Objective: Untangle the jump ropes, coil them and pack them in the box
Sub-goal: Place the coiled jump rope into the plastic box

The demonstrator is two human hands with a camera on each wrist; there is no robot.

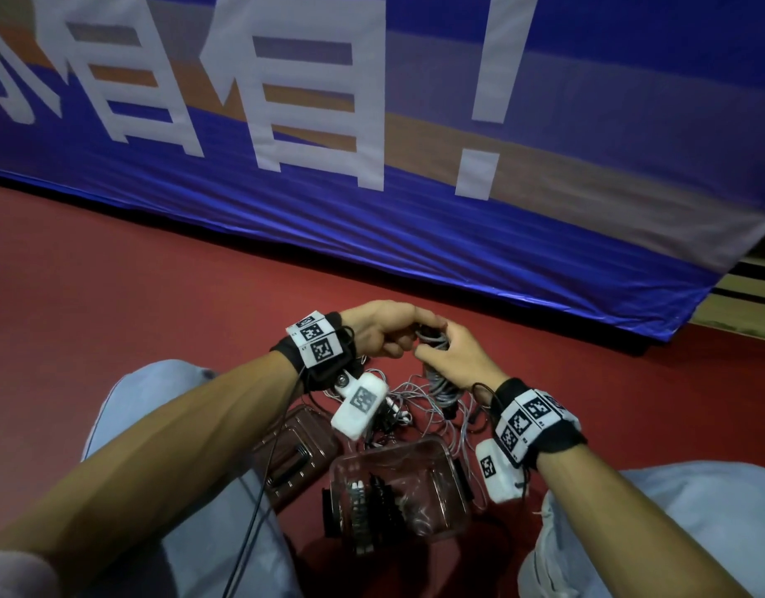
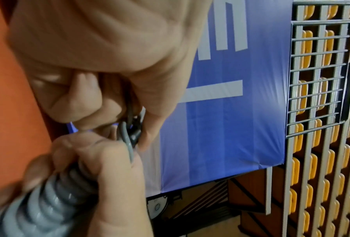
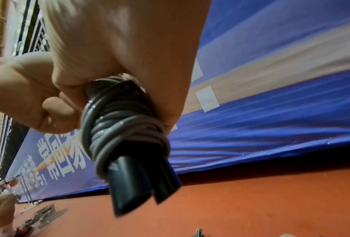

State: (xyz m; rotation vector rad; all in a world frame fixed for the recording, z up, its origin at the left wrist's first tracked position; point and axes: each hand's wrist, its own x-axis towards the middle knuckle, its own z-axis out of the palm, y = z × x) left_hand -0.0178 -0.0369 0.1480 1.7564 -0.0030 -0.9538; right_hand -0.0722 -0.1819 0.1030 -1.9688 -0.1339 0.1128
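Note:
Between both hands I hold a jump rope bundle [image 1: 437,377]: grey cord wound tightly round two black handles [image 3: 141,181]. My right hand [image 1: 436,345] grips the wound part, fingers and thumb curled round it [image 3: 109,109]. My left hand [image 1: 408,338] pinches the cord at the bundle's top end [image 2: 133,123]. Below them a loose tangle of thin grey ropes [image 1: 419,410] lies on the red floor. A clear plastic box [image 1: 452,463] stands open between my knees with coiled ropes [image 1: 367,507] and their black and white handles inside.
The box's lid [image 1: 292,453] lies on the floor left of the box. A blue banner [image 1: 415,217] hangs across the far side. My knees in light trousers [image 1: 657,533] flank the box. Wires from the wrist cameras trail over my left leg.

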